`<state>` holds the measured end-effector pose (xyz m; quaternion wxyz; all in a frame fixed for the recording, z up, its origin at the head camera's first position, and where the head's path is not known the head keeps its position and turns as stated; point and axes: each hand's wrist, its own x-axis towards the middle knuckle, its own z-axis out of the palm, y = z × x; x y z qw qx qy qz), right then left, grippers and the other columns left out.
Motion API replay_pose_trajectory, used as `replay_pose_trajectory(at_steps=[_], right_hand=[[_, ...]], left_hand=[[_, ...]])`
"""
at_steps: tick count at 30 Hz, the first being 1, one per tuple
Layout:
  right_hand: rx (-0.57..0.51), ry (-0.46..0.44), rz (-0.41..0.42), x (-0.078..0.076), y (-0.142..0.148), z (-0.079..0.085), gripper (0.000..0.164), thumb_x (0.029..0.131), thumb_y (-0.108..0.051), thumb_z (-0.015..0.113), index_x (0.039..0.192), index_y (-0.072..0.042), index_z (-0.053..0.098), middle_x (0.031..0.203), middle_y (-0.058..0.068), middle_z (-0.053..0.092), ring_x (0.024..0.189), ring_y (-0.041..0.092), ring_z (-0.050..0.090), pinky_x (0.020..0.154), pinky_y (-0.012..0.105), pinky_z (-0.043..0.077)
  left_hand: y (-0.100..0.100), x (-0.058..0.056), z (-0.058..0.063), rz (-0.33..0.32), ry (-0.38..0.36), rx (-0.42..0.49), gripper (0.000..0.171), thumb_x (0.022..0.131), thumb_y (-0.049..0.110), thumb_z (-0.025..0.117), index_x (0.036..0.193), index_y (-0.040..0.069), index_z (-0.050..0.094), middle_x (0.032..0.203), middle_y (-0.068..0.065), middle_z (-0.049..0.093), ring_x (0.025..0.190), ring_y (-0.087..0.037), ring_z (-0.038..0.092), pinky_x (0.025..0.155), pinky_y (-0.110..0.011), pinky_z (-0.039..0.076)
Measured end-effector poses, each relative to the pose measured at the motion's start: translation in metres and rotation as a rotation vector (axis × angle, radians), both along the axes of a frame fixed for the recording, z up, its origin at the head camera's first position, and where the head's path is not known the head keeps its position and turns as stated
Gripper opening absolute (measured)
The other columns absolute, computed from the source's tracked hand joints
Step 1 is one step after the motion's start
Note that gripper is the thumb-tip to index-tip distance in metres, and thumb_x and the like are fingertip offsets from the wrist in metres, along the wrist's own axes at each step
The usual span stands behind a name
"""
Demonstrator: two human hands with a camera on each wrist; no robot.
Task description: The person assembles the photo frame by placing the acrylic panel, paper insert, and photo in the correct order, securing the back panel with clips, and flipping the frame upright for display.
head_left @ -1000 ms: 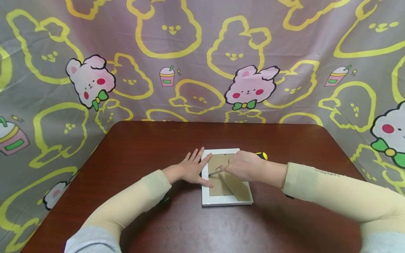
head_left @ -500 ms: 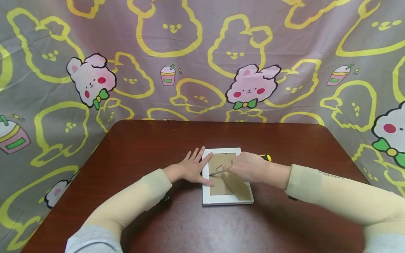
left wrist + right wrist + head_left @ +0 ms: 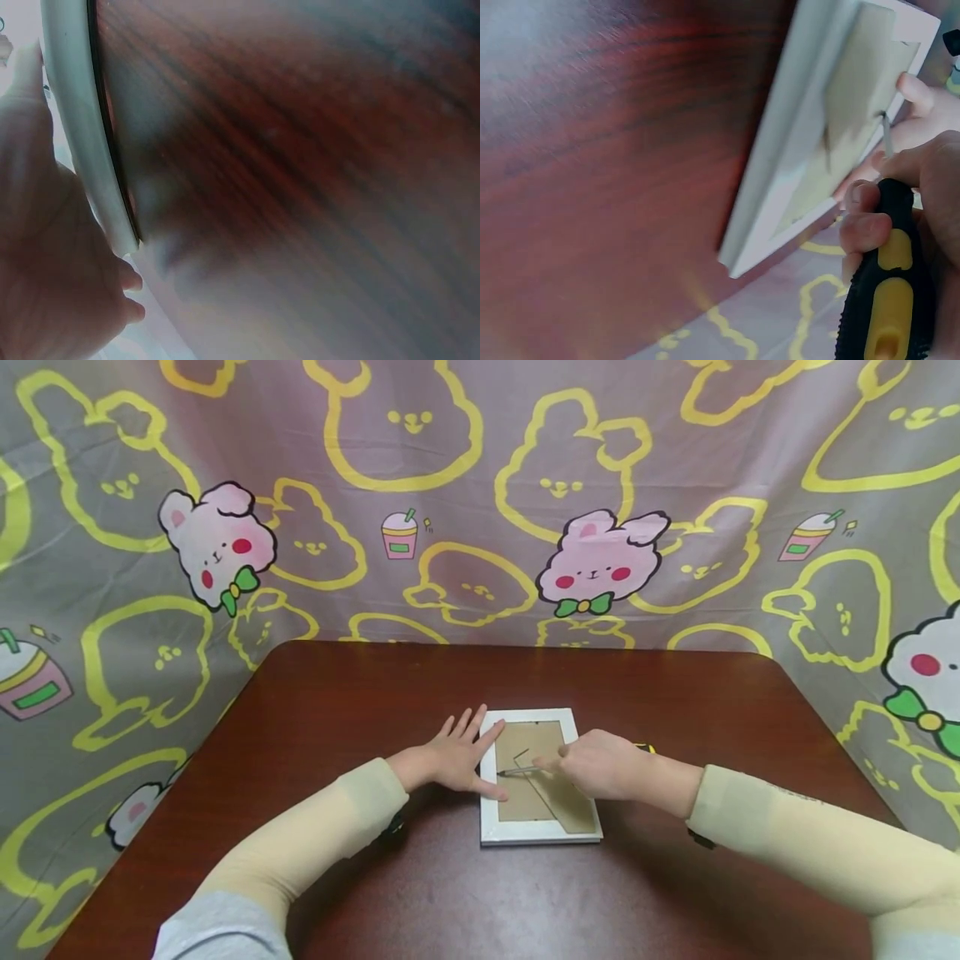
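Note:
A white picture frame (image 3: 542, 838) lies on the table with its brown backing board (image 3: 516, 737) facing up. Its stand flap (image 3: 567, 807) slants across the lower right of the board. My left hand (image 3: 456, 763) rests on the frame's left side, fingers and thumb spread. My right hand (image 3: 606, 765) grips a screwdriver, whose black and yellow handle (image 3: 891, 300) shows in the right wrist view. The thin metal shaft (image 3: 519, 771) points left, its tip at the board's left edge near the left thumb. In the left wrist view, the frame's side (image 3: 75, 112) runs past my palm.
The dark red-brown wooden table (image 3: 360, 693) extends around the frame on all sides. A grey curtain (image 3: 465, 452) with yellow bear outlines and rabbit faces hangs behind the table and at both sides.
My right hand has shifted a little right and toward me, and the screwdriver lies closer to level across the view. Its tip stays at the board's left edge. My left hand holds its place.

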<state>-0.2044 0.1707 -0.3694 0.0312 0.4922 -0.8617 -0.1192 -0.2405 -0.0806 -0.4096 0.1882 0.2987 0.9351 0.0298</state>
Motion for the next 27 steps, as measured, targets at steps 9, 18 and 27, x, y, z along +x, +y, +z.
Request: replay_pose_trajectory(at_steps=[9, 18, 27], right_hand=[[-0.091, 0.099, 0.072, -0.005, 0.01, -0.017, 0.054, 0.074, 0.004, 0.068, 0.124, -0.018, 0.065, 0.062, -0.002, 0.044, 0.04, 0.011, 0.03, 0.037, 0.026, 0.03], [-0.185, 0.04, 0.055, -0.009, 0.021, -0.024, 0.052, 0.078, 0.0, 0.068, 0.126, -0.019, 0.065, 0.062, -0.004, 0.046, 0.042, 0.008, 0.025, 0.038, 0.022, 0.027], [-0.35, 0.042, -0.077, -0.001, 0.047, -0.023, 0.044, 0.086, -0.009, 0.068, 0.129, -0.019, 0.064, 0.064, -0.007, 0.045, 0.045, 0.007, 0.025, 0.041, 0.023, 0.027]], left_hand=[[-0.001, -0.005, 0.003, 0.002, 0.011, -0.022, 0.117, 0.075, 0.084, 0.05, 0.156, 0.022, -0.008, 0.158, -0.018, -0.018, 0.145, -0.037, -0.01, 0.113, -0.054, 0.0], [-0.001, -0.002, 0.001, -0.001, -0.011, -0.007, 0.117, 0.076, 0.082, 0.052, 0.156, 0.021, -0.007, 0.158, -0.019, -0.019, 0.145, -0.038, -0.009, 0.113, -0.055, 0.001], [0.0, -0.002, -0.003, -0.004, -0.005, -0.001, 0.118, 0.075, 0.082, 0.053, 0.156, 0.021, -0.006, 0.158, -0.019, -0.019, 0.145, -0.037, -0.009, 0.113, -0.055, 0.002]])
